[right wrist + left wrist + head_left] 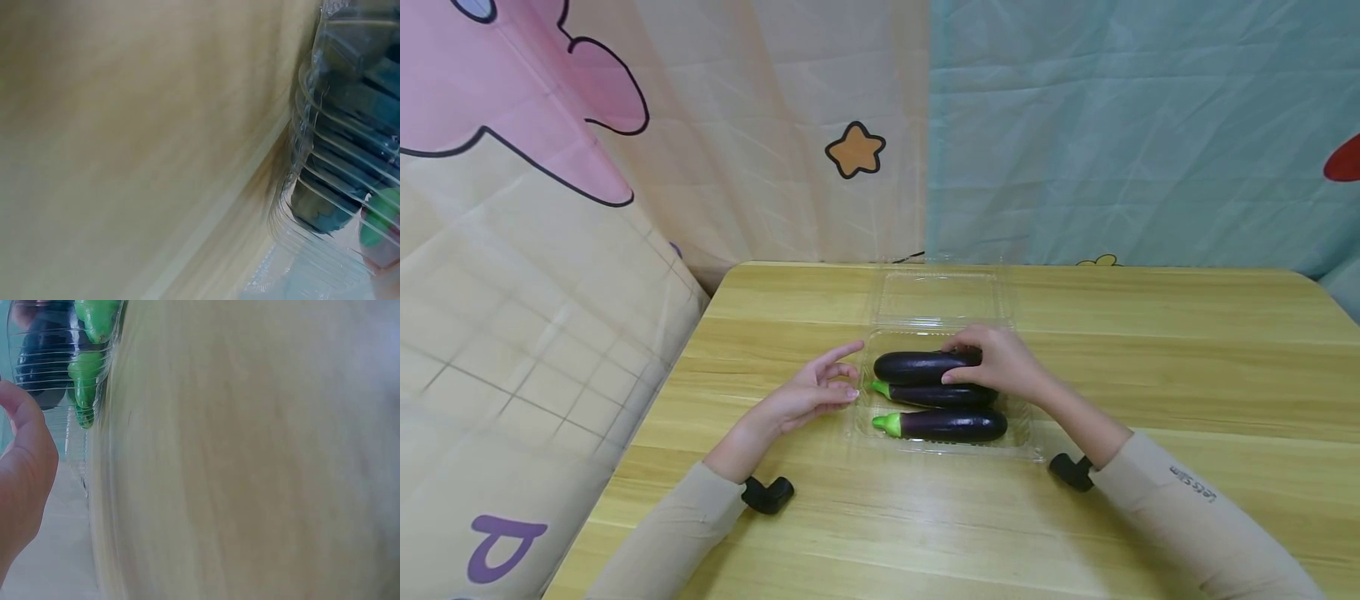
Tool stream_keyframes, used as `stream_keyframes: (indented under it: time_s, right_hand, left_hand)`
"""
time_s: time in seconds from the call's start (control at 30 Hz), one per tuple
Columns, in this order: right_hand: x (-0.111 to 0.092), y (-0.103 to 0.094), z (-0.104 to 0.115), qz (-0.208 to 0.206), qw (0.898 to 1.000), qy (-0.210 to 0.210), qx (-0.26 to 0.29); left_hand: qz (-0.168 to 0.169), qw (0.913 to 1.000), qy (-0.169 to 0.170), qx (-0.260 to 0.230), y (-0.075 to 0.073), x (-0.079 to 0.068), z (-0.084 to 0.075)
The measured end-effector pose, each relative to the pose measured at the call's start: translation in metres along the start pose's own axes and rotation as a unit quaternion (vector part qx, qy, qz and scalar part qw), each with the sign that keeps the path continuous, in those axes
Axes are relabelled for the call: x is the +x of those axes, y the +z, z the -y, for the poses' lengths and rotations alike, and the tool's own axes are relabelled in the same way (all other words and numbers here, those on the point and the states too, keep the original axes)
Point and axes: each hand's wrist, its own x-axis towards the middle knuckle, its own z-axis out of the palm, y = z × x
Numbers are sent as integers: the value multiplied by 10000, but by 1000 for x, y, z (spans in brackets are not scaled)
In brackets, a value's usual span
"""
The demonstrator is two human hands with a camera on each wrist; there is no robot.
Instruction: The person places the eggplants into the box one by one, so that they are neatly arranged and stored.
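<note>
Three dark purple eggplants lie side by side in a clear plastic clamshell box (1026, 452), its lid (936, 298) folded back. My right hand (1006, 365) grips the far eggplant (910, 367) near its right end, thumb on the near side. That eggplant leans over the middle eggplant (936, 397); the near eggplant (961, 425) lies apart, its green stem to the left. In the right wrist view a green stem (378, 219) shows beside the right fingers. At the box's left side is my left hand (805, 396), fingers loosely bent, holding nothing; its thumb (28, 450) appears beside the box in the left wrist view.
The box stands on a light wood-grain table (1150, 358), lid toward the back edge. A printed curtain (1075, 125) hangs behind the table and down its left side. Black angled pieces (769, 495) stick out below both wrists, near the sleeves.
</note>
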Motion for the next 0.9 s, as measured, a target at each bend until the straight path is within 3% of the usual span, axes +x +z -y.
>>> stream_keyframes:
  time_s: [0.33, 0.9]
  right_hand:
    - [-2, -7, -2, 194, 9965, 360, 731]
    - [-18, -32, -14, -145, 9800, 1164, 1607]
  left_hand:
    - [11, 10000, 13, -1, -1, 0, 1]
    - [-19, 10000, -13, -91, 3, -2, -3]
